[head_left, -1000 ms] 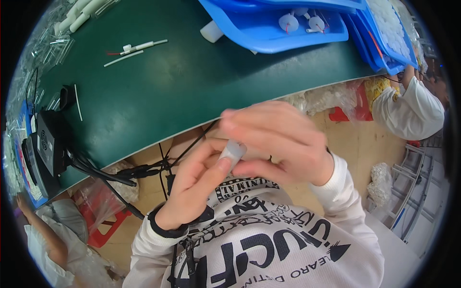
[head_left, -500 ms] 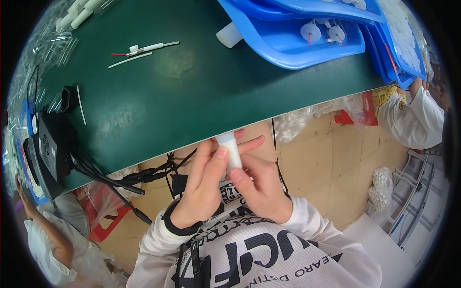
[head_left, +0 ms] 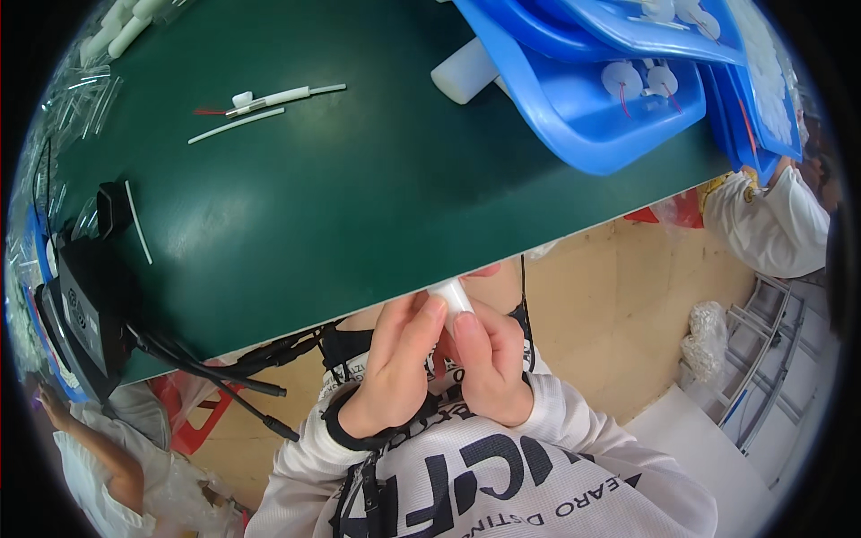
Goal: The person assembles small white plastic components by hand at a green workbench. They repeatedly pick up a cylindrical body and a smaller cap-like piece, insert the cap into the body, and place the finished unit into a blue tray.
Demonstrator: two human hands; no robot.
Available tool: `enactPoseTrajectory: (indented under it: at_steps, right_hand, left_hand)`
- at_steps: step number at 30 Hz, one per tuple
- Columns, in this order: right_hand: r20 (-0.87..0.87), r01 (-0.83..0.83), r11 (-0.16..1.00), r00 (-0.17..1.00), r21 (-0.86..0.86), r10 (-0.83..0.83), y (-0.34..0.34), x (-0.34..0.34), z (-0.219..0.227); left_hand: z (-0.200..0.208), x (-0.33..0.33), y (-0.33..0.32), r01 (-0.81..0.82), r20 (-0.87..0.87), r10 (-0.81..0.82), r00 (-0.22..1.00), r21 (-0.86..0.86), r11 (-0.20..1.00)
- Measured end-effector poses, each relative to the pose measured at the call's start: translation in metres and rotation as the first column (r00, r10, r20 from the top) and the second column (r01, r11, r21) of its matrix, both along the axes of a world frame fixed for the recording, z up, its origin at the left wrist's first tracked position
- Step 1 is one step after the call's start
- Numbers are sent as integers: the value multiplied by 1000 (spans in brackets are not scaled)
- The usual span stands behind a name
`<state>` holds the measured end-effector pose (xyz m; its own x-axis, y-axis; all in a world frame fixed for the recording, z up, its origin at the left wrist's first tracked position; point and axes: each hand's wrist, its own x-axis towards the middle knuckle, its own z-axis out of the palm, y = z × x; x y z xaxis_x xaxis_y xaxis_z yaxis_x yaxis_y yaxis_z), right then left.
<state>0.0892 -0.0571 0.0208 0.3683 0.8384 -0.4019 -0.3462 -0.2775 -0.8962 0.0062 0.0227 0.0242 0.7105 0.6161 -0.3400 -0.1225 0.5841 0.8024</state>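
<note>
A white plastic cylinder [head_left: 452, 296] is held between both my hands, just off the near edge of the green table [head_left: 296, 206]. My left hand [head_left: 401, 359] is closed on its left side, thumb along the wall. From the right, my right hand [head_left: 491, 354] grips it, with the thumb pressed on its front. The lower part of the cylinder is hidden by my fingers. Farther off on the table lie a thin white tube assembly with red wires [head_left: 278, 100] and a slim white stick [head_left: 235, 125].
Stacked blue trays [head_left: 574, 148] with round white parts and red wires fill the far right. Another white cylinder [head_left: 464, 72] lies beside them. At the left stand a black device [head_left: 90, 309] and cables [head_left: 206, 363]. Co-workers' arms [head_left: 103, 448] show at both sides.
The cylinder sits deeper between my hands, and my right fingers have curled in around it. The table and trays appear shifted as the view moved.
</note>
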Motion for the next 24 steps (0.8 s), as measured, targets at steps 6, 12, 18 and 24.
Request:
enactPoseTrajectory:
  at_steps: [6,12,18,24]
  right_hand:
    - [169,-42,999,985,11,39,-3,2,-3]
    - [212,-86,996,974,22,79,0,-1,-4]
    - [261,-91,995,962,42,77,5,-3,-1]
    - [203,-23,999,979,31,16,12,-17,12]
  left_hand:
    - [-1,-3,-2,2,13,-2,1000,2,1000]
    - [-9,-4,1,-5,166,6,986,-5,1000]
    - [-9,-3,-3,-68,160,75,984,-49,996]
    - [8,-3,-2,-126,1,127,992,-101,987]
